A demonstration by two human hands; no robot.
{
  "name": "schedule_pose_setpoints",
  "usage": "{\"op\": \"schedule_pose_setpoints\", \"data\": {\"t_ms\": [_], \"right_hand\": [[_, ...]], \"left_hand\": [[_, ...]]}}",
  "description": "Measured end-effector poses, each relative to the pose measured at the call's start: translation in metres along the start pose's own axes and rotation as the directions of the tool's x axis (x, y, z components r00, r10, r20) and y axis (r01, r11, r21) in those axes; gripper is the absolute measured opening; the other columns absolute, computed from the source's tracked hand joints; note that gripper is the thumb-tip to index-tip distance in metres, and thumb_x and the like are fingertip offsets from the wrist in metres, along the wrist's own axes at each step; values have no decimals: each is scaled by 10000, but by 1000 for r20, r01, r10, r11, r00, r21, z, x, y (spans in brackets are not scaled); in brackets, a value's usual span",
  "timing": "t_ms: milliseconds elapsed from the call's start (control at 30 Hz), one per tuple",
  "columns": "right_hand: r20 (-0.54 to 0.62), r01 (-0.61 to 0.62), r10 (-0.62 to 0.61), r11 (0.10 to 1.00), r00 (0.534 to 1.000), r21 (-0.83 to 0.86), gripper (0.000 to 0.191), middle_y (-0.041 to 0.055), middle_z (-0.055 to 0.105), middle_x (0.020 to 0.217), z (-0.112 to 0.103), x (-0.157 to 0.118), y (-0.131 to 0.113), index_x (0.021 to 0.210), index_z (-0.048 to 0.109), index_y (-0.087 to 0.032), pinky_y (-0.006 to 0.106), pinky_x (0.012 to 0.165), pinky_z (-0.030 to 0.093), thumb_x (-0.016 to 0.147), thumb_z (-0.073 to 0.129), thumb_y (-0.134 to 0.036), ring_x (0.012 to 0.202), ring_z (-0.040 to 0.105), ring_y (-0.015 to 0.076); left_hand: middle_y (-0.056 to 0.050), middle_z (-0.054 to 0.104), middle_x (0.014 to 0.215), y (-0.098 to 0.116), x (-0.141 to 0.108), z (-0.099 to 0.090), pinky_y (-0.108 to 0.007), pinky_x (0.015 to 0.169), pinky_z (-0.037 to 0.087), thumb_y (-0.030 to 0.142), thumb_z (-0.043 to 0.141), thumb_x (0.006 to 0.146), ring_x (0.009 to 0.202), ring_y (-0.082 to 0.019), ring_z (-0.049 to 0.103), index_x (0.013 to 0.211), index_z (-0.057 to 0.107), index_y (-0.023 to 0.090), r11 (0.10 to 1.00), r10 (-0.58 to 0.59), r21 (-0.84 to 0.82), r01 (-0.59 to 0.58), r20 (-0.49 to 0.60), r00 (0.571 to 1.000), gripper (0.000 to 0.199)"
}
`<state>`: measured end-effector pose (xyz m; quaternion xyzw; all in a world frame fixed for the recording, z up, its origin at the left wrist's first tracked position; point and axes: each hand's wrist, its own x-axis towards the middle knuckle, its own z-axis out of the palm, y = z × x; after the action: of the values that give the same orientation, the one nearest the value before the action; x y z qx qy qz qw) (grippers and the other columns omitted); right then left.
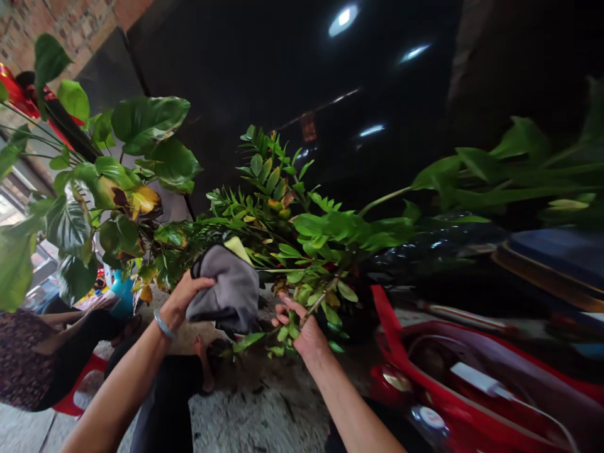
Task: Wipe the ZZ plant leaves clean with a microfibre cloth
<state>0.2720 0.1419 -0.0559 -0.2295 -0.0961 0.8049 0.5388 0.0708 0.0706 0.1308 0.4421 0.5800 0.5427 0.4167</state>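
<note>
I have the left hand (pixel 186 299) gripping a grey cloth (pixel 224 289) at its left edge, the thumb laid over the near face and the other fingers hidden behind the fabric, so the bunched bulk of it lies to the right of the grip, with a yellow corner (pixel 238 249) showing at its upper edge. A pale bangle (pixel 164 324) rings that wrist. On my other side, the right hand (pixel 304 324) is raised among the foliage, forefinger stretched toward the cloth and the remaining fingers curled; a leafy stem (pixel 325 294) crosses just at the palm, its small leaves overlapping the hand, and I can't tell whether the fingers are closed on it. The cloth and the right fingertips are near each other but apart. Past both hands I see a ZZ plant (pixel 268 173) with narrow leaflets, and to the left a broad-leaved plant (pixel 151 123) bearing a yellowed leaf (pixel 144 201), all against a glossy black panel (pixel 283 63). At lower right, a red open container (pixel 387 309) holds a white charger (pixel 474 377) with a cable. At far left, another person in a patterned top (pixel 21 358) sits on a red stool (pixel 94 365).
</note>
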Motion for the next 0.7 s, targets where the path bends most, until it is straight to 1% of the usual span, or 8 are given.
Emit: {"op": "schedule_pose_setpoints", "data": {"t_ms": [67,133,267,333,433,567,633,700], "right_hand": [[14,-31,31,999,999,37,314,-37,653,555,3,0,-1,867,690,-196,247,396,495,592,837,-222,375,463,83],[12,-44,43,998,999,48,289,-38,656,562,5,-1,0,857,681,-198,249,400,498,610,830,-203,378,471,85],[-57,-60,62,998,996,32,273,-29,671,573,6,-4,1,831,653,-202,259,399,515,627,833,-184,402,523,112],[-55,-73,74,997,996,25,276,-27,681,587,4,-5,1,842,653,-202,259,409,528,632,832,-185,415,542,116],[-45,-74,75,997,996,18,294,-44,665,564,3,-4,-1,851,655,-204,248,402,517,616,826,-161,391,518,102],[-54,-37,38,999,998,19,301,-44,650,542,6,-3,-2,852,651,-191,235,390,494,610,824,-146,371,490,89],[-57,-38,39,999,998,18,275,-41,653,541,8,-3,0,849,643,-189,236,393,498,640,818,-157,370,494,91],[-73,-48,48,999,996,3,255,-39,658,544,8,-3,1,834,629,-192,239,394,507,666,820,-174,369,505,96]], "left_hand": [[-56,793,913,12,16,10,-337,819,549,232,852,531,881,-259,705,944,776,172,993,70,-86,-76,-73,995,424],[-59,790,905,2,28,18,-344,837,549,238,845,533,868,-250,705,906,766,175,987,45,-148,-56,-77,996,387],[-54,759,738,-51,16,14,-349,738,545,178,825,464,703,-229,681,756,745,156,978,-208,-14,208,-33,978,303],[-60,762,737,-59,0,3,-346,692,537,155,823,441,671,-231,679,784,758,141,954,-298,48,297,31,954,349],[-67,785,813,-30,-13,-8,-333,684,542,172,833,458,701,-236,693,867,775,138,967,-253,5,254,113,961,414],[-41,797,913,17,7,3,-304,745,552,177,855,508,820,-234,712,959,760,171,993,-16,-116,10,-51,999,461],[-39,794,879,11,20,13,-303,751,554,199,846,548,810,-224,713,939,753,165,985,-37,-171,18,-105,994,403],[-46,782,794,-14,22,16,-304,714,552,205,838,558,724,-208,702,875,752,142,972,-156,-186,141,-64,986,335]]}}
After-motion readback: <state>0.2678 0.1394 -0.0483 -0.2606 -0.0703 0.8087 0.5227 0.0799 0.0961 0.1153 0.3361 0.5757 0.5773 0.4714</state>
